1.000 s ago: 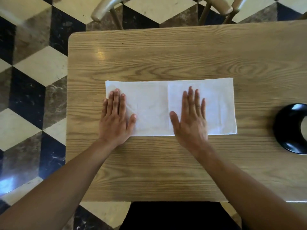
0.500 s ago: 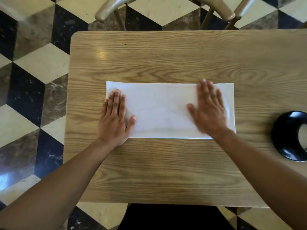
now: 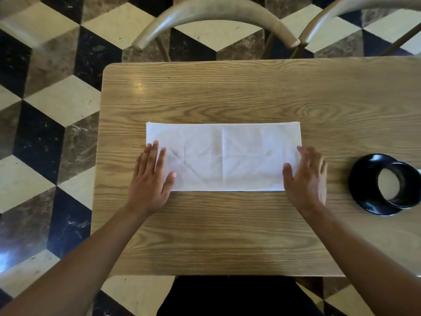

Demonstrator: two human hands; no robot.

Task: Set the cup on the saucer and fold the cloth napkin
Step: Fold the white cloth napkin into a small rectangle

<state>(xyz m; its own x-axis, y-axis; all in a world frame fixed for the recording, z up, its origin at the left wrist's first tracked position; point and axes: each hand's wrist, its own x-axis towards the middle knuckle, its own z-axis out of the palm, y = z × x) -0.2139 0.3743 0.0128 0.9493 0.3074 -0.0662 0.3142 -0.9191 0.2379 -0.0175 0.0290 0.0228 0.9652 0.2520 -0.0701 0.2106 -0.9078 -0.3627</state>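
1. Nearest the camera, two bare forearms reach forward over the near edge of the wooden table (image 3: 227, 236).
2. The left hand (image 3: 150, 179) lies flat on the left end of the napkin (image 3: 223, 156), fingers straight and together, pressing the cloth down and grasping nothing.
3. The right hand (image 3: 306, 176) rests at the napkin's right end, partly off the cloth onto the wood; its fingers look relaxed and slightly spread, not clenched. It is a little blurred, so I cannot tell whether the fingertips are catching the edge.
4. The napkin is a long white rectangle in the middle of the table, already folded lengthwise, with crease lines showing across it.
5. To the right, well apart from the napkin, the black cup (image 3: 397, 185) stands on the black saucer (image 3: 364, 179), off-centre toward the saucer's right side.
6. Risks, as I judge them: if the next fold brings one end over while the other hand lifts, the layers could slide and the edges misalign; a wide sweep of the right arm could knock the cup.
7. Beyond the table stand two curved wooden chair backs (image 3: 216, 17) on a checkered floor (image 3: 45, 99).
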